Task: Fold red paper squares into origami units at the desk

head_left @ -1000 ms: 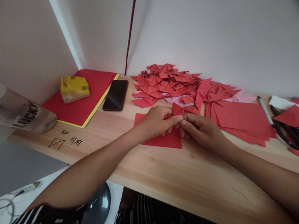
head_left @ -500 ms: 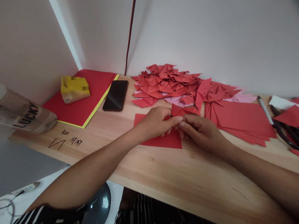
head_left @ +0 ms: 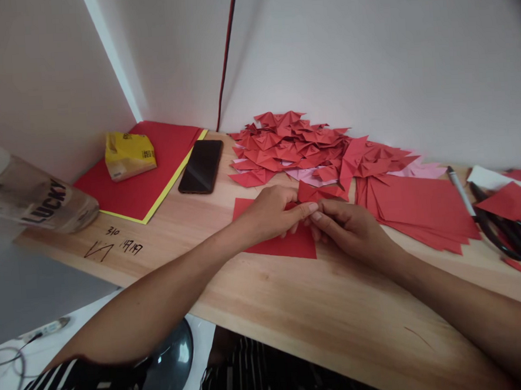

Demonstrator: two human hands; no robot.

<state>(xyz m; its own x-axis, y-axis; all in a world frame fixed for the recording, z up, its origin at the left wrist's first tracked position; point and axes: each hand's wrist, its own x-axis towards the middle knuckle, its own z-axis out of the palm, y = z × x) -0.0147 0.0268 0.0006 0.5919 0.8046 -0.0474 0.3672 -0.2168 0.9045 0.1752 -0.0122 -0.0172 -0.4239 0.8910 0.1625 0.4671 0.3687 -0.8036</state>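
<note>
My left hand (head_left: 277,213) and my right hand (head_left: 346,222) meet thumb to thumb, both closed on a folded piece of red paper (head_left: 320,191). Its upper part sticks out above the fingers; the lower part is hidden behind them. Beneath the left hand a flat red paper sheet (head_left: 285,247) lies on the table. Just beyond the hands spreads a heap of folded red paper pieces (head_left: 288,143), with some pink ones among them. To the right of my right hand lies a fanned stack of red paper sheets (head_left: 429,208).
At the left, a clear bottle (head_left: 53,199) marked LUCKY stands near a yellow packet (head_left: 130,156) on red and yellow sheets (head_left: 123,197). A black phone (head_left: 200,166) lies beside them. On the right are a pen (head_left: 461,191), black-handled scissors (head_left: 501,233) and red scraps (head_left: 510,201).
</note>
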